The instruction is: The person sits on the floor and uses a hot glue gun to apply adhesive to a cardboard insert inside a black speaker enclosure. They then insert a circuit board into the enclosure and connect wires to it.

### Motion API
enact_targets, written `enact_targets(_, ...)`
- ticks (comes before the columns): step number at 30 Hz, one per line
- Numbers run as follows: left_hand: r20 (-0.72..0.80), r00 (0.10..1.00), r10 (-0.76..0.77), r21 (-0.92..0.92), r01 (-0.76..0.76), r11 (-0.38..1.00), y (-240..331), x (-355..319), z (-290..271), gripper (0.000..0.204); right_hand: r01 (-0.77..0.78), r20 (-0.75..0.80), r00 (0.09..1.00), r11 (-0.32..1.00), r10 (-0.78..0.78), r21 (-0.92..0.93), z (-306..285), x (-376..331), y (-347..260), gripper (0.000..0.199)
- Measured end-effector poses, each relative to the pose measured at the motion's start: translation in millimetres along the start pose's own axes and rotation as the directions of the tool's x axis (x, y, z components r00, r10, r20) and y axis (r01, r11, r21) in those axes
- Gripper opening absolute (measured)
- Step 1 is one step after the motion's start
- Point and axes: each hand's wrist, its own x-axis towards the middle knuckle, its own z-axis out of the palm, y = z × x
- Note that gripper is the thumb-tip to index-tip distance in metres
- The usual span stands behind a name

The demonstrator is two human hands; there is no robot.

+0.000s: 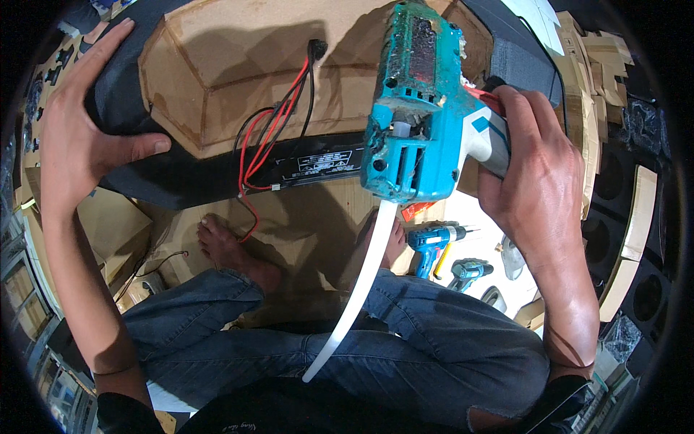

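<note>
Two bare hands, one black box (181, 177). The left hand (78, 134) rests at the box's left end, thumb well apart from the fingers. The right hand (535, 148) is clamped around the grey handle of one teal glue gun (423, 152), over the box's near edge, right of its middle; one white glue stick (352, 307) sticks out toward the person's lap. Red and black wires (243, 172) (too tangled to count) leave the brown panel (177, 79) and droop over the near edge, left of one black label (322, 165). Off that edge, on the floor, are two drills (431, 242), one yellow tool (443, 260) between them, and two bare feet (235, 253).
</note>
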Motion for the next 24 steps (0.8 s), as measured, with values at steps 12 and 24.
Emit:
enact_targets(12, -0.001, 1.0, -0.021, 0.006, 0.021, 1.0, -2.9, -2.0, 3.4, 0.121, -0.034, 0.042, 0.999, 0.999, 0.035, -0.029, -2.7, -0.9, -4.1, 0.066)
enact_targets(24, -0.027, 0.999, 0.02, 0.025, -0.019, 1.0, -6.0, -2.8, 3.7, 0.123, -0.035, 0.039, 0.999, 0.998, 0.037, -0.054, -3.0, -0.8, -6.3, 0.064)
